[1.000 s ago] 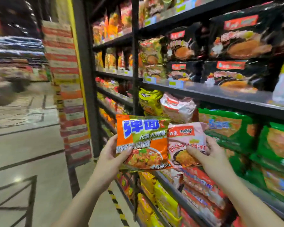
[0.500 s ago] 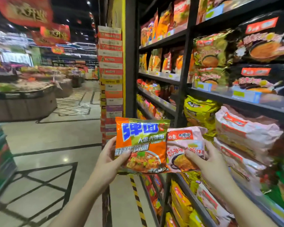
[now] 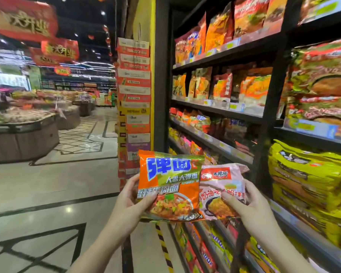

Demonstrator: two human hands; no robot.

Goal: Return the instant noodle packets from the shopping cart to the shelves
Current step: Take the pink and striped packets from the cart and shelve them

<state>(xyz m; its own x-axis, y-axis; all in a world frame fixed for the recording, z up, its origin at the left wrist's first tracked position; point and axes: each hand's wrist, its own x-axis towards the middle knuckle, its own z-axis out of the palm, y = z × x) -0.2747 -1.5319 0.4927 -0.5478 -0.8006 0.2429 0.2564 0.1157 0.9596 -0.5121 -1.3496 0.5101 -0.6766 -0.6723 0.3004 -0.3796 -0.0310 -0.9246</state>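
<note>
orange noodle packet [image 3: 168, 186] in our left hand [image 3: 129, 200] and pink noodle packet [image 3: 221, 192] pinched in our right hand [image 3: 250, 209] stay side by side, touching, while our view has swung left, the shelves [image 3: 215, 111] now further right, more floor [image 3: 47, 184] showing.

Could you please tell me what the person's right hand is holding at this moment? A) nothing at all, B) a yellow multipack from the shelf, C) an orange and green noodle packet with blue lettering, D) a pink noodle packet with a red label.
D: the right hand grips the pink noodle packet with a red label, while the left hand holds the orange and green noodle packet with blue lettering.
</note>
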